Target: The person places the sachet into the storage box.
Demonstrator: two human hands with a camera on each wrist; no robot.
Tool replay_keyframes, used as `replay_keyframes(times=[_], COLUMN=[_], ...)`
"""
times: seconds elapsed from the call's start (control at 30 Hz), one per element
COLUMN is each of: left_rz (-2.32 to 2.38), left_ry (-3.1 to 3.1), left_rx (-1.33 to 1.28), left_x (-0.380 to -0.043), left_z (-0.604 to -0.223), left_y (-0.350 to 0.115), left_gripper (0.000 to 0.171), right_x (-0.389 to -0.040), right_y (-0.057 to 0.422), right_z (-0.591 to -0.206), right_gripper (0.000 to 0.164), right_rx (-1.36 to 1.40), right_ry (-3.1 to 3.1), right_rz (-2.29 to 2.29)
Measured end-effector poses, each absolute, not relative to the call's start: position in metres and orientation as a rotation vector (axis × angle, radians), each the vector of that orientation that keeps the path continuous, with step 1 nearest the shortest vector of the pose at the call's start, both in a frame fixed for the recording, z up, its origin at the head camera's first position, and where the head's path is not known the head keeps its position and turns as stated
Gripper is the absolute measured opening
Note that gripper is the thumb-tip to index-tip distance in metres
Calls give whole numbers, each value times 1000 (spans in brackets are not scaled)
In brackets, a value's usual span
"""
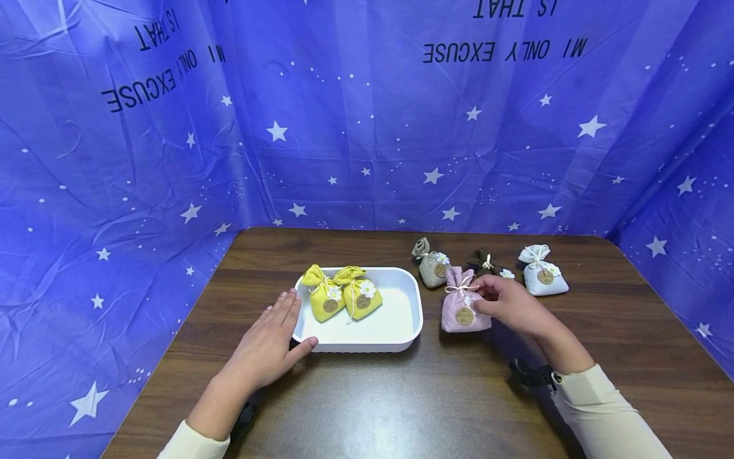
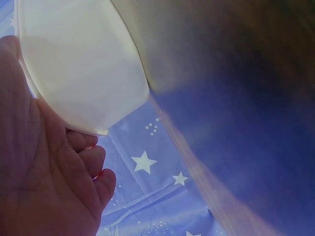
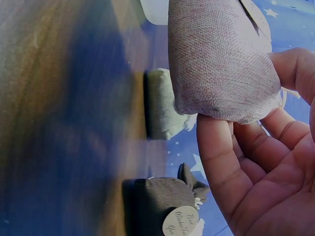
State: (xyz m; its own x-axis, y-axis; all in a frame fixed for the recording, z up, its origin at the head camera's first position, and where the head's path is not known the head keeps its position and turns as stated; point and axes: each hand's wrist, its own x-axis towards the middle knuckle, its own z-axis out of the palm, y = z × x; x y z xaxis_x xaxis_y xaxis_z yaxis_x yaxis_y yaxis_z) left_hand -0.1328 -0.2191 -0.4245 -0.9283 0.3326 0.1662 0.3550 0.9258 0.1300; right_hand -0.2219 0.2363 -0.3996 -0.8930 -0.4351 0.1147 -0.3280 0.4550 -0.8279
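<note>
My right hand pinches a pink drawstring sachet by its right side, between thumb and fingers. A cream cord ties its neck, and a round brown tag hangs on its front. In the right wrist view the pink sachet fills the upper middle, above the fingers. My left hand rests with straight fingers along the left end of a white tray. Two yellow sachets with white flowers lean side by side in the tray's left half. The left wrist view shows fingers along the tray's outer wall.
Behind the pink sachet stand a grey-beige sachet and a dark brown sachet, the latter partly hidden by my right hand. A white sachet stands farther right. A blue star-patterned cloth hangs behind the wooden table.
</note>
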Motion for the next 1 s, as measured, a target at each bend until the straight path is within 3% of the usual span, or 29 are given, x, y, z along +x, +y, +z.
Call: replay_keyframes(times=[1.0], left_rz=[-240], left_ry=[-2946], left_rx=[-526], left_x=[-132], left_z=[-424], left_y=[-219], left_gripper=[86], right_x=[-232], right_y=[215], right_z=[-381], right_gripper=[18], right_rx=[-698], right_ry=[2643], right_rz=[-1420])
